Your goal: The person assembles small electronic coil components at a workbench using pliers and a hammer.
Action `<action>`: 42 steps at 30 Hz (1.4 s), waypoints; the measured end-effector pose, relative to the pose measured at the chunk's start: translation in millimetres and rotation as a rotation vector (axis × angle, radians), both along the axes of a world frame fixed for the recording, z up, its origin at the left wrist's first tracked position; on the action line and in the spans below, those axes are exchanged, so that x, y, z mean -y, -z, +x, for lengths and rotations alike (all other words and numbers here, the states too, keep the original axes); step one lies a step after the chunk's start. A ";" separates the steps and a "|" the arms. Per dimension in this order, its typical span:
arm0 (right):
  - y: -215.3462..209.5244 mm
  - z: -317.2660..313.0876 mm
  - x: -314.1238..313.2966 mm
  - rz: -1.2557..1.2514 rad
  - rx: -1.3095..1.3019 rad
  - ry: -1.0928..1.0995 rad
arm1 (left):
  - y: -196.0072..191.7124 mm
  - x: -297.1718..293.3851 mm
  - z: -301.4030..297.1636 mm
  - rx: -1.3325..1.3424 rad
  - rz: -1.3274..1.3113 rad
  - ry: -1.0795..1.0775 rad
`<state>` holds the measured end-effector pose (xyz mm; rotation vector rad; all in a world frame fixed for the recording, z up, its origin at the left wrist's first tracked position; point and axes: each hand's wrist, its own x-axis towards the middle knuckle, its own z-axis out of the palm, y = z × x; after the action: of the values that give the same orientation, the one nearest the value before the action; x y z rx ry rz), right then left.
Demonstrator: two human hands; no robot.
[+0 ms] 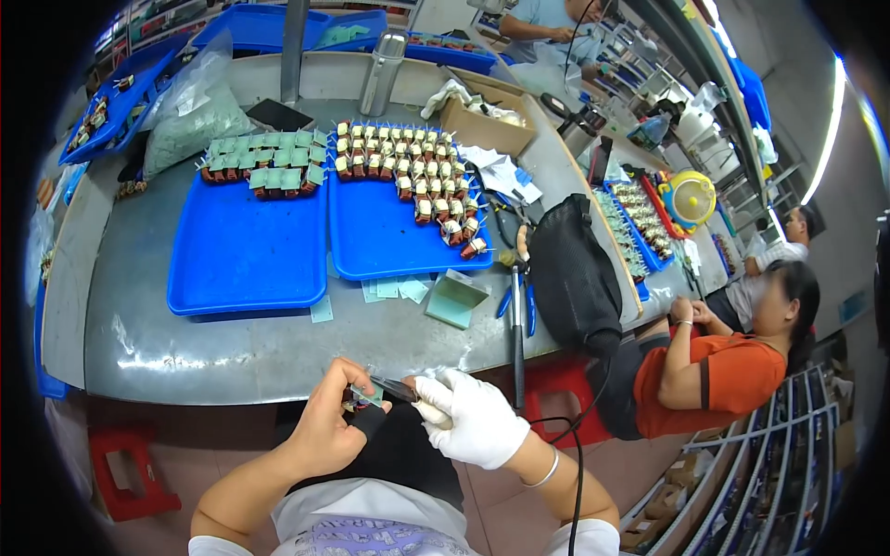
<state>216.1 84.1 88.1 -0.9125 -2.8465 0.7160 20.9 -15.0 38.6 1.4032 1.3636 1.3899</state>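
Note:
In front of my lap, just off the table's near edge, my bare left hand (326, 422) pinches a small wound coil part with a green square card (373, 395) on it. My right hand (477, 422), in a white glove, is closed around pliers (397, 388); their dark jaws reach to the green card. Beyond, a blue tray (246, 255) carries rows of coil parts topped with green cards (269, 157). Beside it, a second blue tray (371, 232) bears rows of coil parts with cream tops and pins (408, 153).
Loose green cards (394, 289) and a green card holder (456, 298) lie before the trays. To the right are a long-handled tool (517, 343), blue-handled pliers (530, 310) and a black bag (570, 273). A steel flask (383, 74) stands behind. A co-worker in orange (714, 371) sits at right.

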 end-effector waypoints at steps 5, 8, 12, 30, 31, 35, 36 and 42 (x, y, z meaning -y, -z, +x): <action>12.8 -3.0 1.0 0.031 -0.179 0.012 | -2.1 -1.9 7.9 0.184 -0.068 -0.079; 28.8 -3.9 0.9 -0.060 -0.270 0.034 | 5.3 -1.3 9.9 0.041 0.061 -0.100; 33.0 -7.2 1.7 -0.396 -0.371 0.096 | 19.7 -5.4 13.7 0.099 0.134 -0.118; 47.0 -11.8 6.1 -0.686 -0.609 0.444 | 1.0 -28.8 -14.4 0.485 -0.139 -0.147; 47.0 -14.2 6.9 -0.694 -0.608 0.442 | 0.1 -28.4 -15.6 0.483 -0.145 -0.152; 44.8 -21.0 12.8 -0.936 -0.643 0.512 | -2.7 -25.9 -17.3 0.544 -0.200 -0.149; 45.0 -22.4 13.5 -0.984 -0.658 0.510 | -2.7 -25.8 -17.4 0.564 -0.211 -0.151; 49.7 -28.5 11.9 -0.954 -0.717 0.471 | 1.8 -27.1 -18.7 0.570 -0.201 -0.131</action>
<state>187.7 72.2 38.5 -1.0266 -1.5242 1.8738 2.2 12.1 36.8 0.7164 1.1817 1.5342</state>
